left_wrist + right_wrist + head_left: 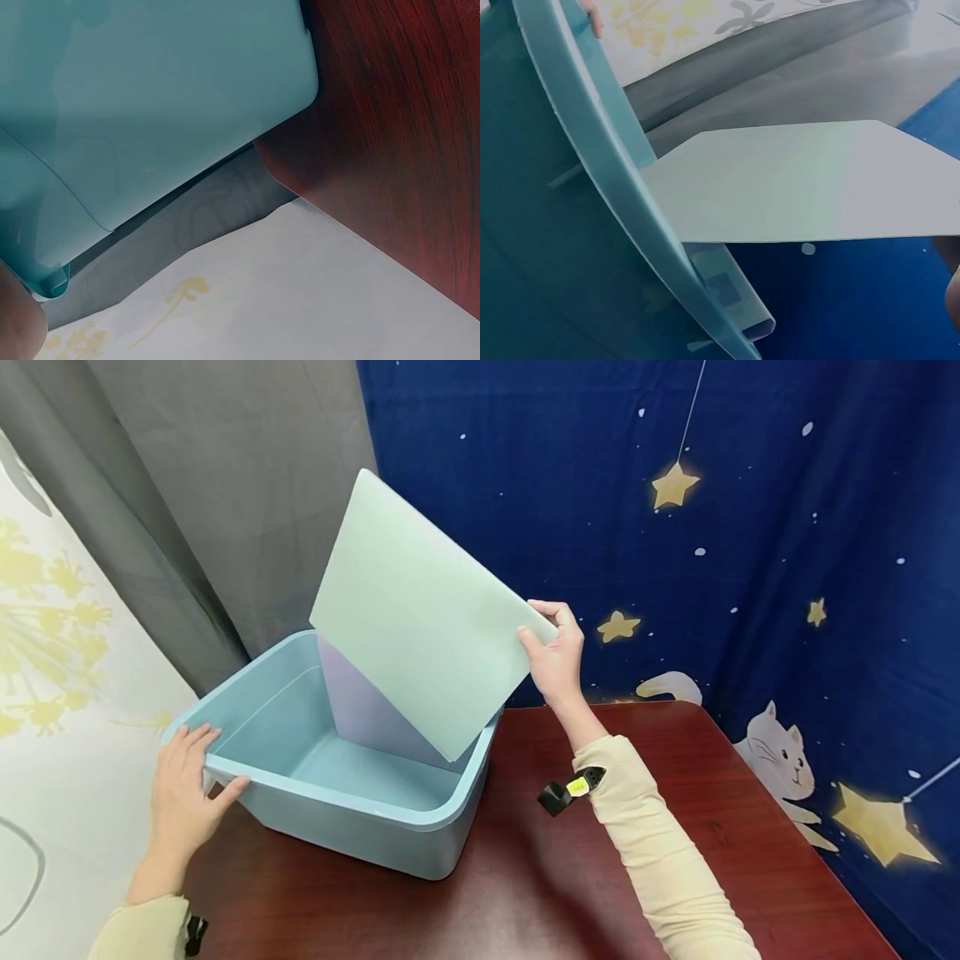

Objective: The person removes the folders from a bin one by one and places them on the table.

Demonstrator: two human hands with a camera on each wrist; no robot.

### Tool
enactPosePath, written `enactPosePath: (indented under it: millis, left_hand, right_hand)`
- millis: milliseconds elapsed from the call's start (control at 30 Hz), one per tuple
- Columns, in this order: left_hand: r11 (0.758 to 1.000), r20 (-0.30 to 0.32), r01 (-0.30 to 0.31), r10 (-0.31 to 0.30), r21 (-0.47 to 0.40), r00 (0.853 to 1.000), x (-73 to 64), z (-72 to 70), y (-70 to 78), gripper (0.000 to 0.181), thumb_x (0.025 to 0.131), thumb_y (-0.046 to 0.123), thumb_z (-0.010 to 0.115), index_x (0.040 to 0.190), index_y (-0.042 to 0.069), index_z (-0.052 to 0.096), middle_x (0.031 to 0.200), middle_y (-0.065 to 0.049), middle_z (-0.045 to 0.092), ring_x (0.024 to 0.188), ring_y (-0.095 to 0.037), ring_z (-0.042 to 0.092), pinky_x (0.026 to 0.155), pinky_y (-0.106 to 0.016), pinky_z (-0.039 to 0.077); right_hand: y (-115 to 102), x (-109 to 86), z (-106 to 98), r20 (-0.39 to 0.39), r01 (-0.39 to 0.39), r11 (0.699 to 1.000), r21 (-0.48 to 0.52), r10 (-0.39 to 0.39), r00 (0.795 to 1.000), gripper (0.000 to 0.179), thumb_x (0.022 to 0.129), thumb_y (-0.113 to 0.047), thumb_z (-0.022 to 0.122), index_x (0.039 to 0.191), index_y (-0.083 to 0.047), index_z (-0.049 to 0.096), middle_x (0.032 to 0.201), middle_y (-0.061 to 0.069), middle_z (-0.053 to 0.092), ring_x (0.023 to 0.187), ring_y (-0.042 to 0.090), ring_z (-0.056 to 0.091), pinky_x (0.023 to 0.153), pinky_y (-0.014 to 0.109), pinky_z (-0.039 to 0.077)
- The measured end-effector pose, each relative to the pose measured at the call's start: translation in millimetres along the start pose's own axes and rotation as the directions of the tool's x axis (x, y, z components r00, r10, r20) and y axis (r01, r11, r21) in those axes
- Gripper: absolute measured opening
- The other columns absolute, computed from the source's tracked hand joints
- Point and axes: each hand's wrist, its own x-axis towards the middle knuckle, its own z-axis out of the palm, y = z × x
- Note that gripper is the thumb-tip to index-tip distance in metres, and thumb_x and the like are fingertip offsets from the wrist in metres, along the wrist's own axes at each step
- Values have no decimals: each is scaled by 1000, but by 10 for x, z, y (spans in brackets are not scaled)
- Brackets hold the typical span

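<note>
A light blue plastic bin (322,827) sits on the table. My left hand (180,785) holds its near left corner, the fingers over the rim and the thumb along the front edge. Tilted above the bin's right side is a pale green file folder (420,618). My right hand (557,652) pinches that folder by its right corner. Behind it, a lavender folder (375,714) stands inside the bin, its upper part hidden. In the right wrist view the green folder (795,184) extends past the bin rim (592,150).
The dark red wooden table (570,877) runs right of the bin, with its edge along the right. A grey curtain (210,485) and a blue starry curtain (750,568) hang behind. White floral cloth (67,760) lies at left.
</note>
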Motion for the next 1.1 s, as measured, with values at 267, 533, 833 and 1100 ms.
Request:
enactPosePath:
  millis: [267, 533, 833, 1100]
  left_hand:
    - [1000, 21, 18, -18, 1, 1000, -4, -19, 27, 95, 74, 71, 51, 121, -11, 48, 123, -33, 45, 129, -45, 28, 112, -43, 11]
    - [1000, 14, 13, -13, 0, 1000, -5, -20, 40, 95, 73, 71, 51, 121, -11, 49, 123, -33, 46, 128, -45, 29, 112, -44, 12]
    - [998, 58, 60, -61, 12, 996, -16, -42, 24, 90, 74, 67, 54, 124, -8, 48, 128, -31, 43, 133, -40, 26, 112, -47, 8]
    - [997, 71, 75, -77, 18, 995, -20, -54, 20, 89, 74, 66, 55, 125, -7, 47, 130, -30, 43, 134, -38, 24, 112, -49, 8]
  right_hand:
    - [112, 49, -193, -93, -7, 994, 112, 18, 995, 28, 80, 6, 56, 107, 10, 54, 92, -5, 59, 77, 9, 59, 56, 21, 50]
    - [238, 91, -366, -196, 66, 981, 183, -29, 980, 20, 80, 3, 58, 100, -1, 58, 91, -3, 61, 76, 13, 60, 57, 22, 51]
    - [158, 97, -518, -259, 80, 979, 186, -29, 965, 19, 81, 2, 58, 99, -5, 59, 90, 0, 61, 80, 15, 59, 61, 22, 50]
    - [52, 98, -701, -341, 89, 975, 201, -15, 940, 18, 81, 2, 56, 97, -7, 57, 93, 5, 60, 81, 18, 60, 63, 24, 51]
